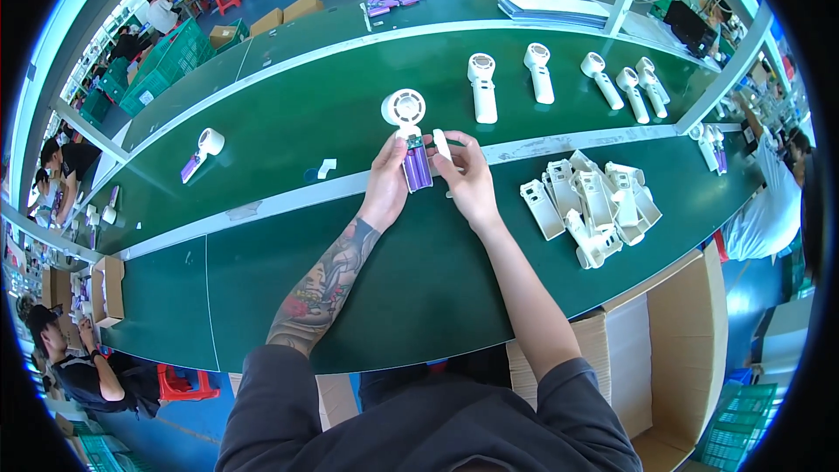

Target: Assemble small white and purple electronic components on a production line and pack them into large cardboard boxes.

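Observation:
My left hand (387,177) is closed around the handle of a white handheld fan (408,108). The fan's round head points away from me, and its handle is uncovered, with purple battery cells (419,168) and a small green circuit board showing. Just to the right, my right hand (469,177) pinches a white plastic handle cover (441,143), seen nearly edge-on beside the fan's handle. Whether the cover touches the fan I cannot tell. Right of my right forearm lies a pile of white plastic handle shells (592,201) on the green worktable.
Several closed white fans (482,87) lie across the green conveyor belt (306,114), along with an uncovered one (203,155) at left. Purple cells (395,3) sit beyond it. An open cardboard box (673,341) stands at my lower right. Metal posts frame the bench; co-workers sit at left.

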The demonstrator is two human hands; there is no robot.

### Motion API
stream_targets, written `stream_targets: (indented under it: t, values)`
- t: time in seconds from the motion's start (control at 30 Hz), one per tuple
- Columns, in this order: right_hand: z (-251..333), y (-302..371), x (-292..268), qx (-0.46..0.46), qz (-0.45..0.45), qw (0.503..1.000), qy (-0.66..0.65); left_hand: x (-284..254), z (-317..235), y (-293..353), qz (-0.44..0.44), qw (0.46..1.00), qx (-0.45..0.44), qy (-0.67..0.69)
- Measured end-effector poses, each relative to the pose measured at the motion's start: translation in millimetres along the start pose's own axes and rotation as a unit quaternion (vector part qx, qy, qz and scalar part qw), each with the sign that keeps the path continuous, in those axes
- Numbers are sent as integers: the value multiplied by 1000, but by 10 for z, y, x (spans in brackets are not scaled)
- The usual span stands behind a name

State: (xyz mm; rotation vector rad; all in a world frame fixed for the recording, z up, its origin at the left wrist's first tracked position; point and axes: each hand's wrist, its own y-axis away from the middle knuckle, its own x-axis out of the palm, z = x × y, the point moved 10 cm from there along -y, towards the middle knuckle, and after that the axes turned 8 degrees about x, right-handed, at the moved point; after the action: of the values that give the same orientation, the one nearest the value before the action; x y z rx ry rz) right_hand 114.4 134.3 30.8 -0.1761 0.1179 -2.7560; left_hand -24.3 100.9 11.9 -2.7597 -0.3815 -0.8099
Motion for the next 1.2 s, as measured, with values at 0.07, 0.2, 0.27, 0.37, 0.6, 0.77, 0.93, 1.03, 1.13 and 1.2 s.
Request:
stream_targets:
  t: [0.07,0.2,0.27,0.37,0.6,0.77,0.93,1.03,1.13,1.2]
  values:
    - [113,58,29,-58,-28,993,101,9,39,20,0,1000,-2,-5]
    - [341,177,117,-121,-76,949,282,94,86,67,19,1000,-7,12]
    - [374,213,143,-127,-79,939,308,85,108,75,15,1000,-14,22]
    - [415,258,198,-143,-92,907,385,58,158,93,5,998,-35,51]
    - [310,269,219,-187,-75,903,380,221,20,76,77,994,35,-68]
    - [265,219,153,-208,-53,951,225,217,14,78,102,984,51,-140]
    - [-16,107,112,-46,24,993,103,263,29,105,109,968,60,-219]
    - [113,148,120,-108,-6,964,243,372,-50,126,154,926,149,-310]
    - [152,129,197,-67,-7,956,287,331,-101,118,126,928,164,-309]
    - [125,113,262,-27,-5,944,329,263,-176,119,95,929,180,-308]
